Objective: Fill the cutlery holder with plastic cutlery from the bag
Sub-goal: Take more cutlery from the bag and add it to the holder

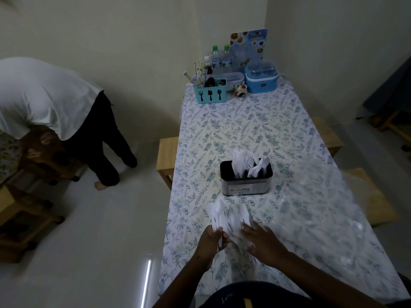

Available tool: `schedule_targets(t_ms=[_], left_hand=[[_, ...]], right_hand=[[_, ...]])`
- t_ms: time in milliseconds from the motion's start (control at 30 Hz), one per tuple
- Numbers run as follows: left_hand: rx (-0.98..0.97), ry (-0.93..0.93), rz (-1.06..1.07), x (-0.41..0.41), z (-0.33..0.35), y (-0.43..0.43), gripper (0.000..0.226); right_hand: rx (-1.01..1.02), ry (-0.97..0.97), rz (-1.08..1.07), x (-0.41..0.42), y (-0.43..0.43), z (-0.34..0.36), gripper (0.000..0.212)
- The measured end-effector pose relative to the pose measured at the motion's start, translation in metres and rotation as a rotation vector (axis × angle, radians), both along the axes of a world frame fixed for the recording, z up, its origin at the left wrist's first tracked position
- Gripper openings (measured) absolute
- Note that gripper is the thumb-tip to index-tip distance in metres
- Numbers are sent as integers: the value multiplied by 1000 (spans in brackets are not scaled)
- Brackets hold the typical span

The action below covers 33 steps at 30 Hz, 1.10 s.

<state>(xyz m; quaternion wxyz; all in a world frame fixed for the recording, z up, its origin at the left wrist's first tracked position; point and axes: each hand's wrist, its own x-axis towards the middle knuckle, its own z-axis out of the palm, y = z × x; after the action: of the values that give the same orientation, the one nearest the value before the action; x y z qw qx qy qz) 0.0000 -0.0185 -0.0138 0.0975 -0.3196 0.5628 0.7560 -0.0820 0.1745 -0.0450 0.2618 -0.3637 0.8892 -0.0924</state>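
Left grip is clamped on the cutlery handles; heads fan out beyond it. Right grip lies spread flat, just beside. Holder stands ahead. Pieces are probably light, slick and springy: grasp bundled handles.

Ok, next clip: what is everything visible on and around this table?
black-and-steel cutlery holder: one, table centre
white plastic cutlery: many pieces, some standing in the holder, a bunch at the near edge
clear plastic bag: one, spread on the table's right side
teal plastic caddy: one, far end
water bottles: two, clear, green caps, behind the caddy
blue-and-white lidded container: one, far corner
blue menu card: one, upright at the wall
floral tablecloth: one, white with blue-green leaves
wooden stools: several, light wood, beside the table
second person: one, white shirt, bent over at left
left hand: grips cutlery
right hand: fingers spread, resting on cutlery
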Motion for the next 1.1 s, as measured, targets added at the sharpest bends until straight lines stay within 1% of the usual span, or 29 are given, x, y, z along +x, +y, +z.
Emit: schedule_targets(t_ms=[100, 200, 233, 300, 367, 467, 533, 567, 633, 700, 767, 833, 900, 967, 1033, 1100], left_hand=[[6, -12, 13, 0, -2, 0, 18], [5, -6, 9, 1, -4, -4, 21], [3, -11, 9, 2, -3, -4, 21], [-7, -20, 1, 2, -3, -4, 19], [-8, -19, -15, 2, -3, -4, 19], [-13, -8, -49, 2, -5, -4, 24], [-29, -5, -63, 2, -5, -6, 26], [-29, -3, -62, 2, -5, -7, 28], [-27, -2, -63, 1, -4, -10, 29], [-56, -43, -64, 1, 0, -12, 18], [-100, -75, -75, 2, 0, -14, 12], [-139, -71, -92, 4, -1, -15, 15], [-161, -56, -87, 4, -4, -17, 23], [-205, -44, -98, 2, -5, -19, 33], [-247, -45, -129, -2, -5, -19, 33], [-231, -44, -148, -3, -4, -20, 32]], right_hand=[[96, 39, -33, 3, 7, -9, 69], [143, 63, -95, 5, 10, -14, 71], [136, 98, -104, 5, 10, -15, 72], [111, 163, -106, 4, 9, -15, 84], [119, 135, -81, 2, 5, -13, 85], [83, 117, -64, -2, -4, -16, 67], [20, 140, -83, -5, -11, -20, 52], [-40, 146, -128, -8, -15, -20, 43], [-168, 148, -289, -19, -23, -14, 26], [-204, 173, -421, -35, -28, -10, 19], [-191, 185, -508, -50, -31, -9, 18], [-182, 132, -533, -61, -35, -5, 19], [-138, 63, -527, -70, -41, 0, 5], [-85, -8, -515, -75, -47, 4, 22], [-74, -32, -530, -78, -50, 4, 37], [-114, -72, -583, -78, -49, 5, 43]])
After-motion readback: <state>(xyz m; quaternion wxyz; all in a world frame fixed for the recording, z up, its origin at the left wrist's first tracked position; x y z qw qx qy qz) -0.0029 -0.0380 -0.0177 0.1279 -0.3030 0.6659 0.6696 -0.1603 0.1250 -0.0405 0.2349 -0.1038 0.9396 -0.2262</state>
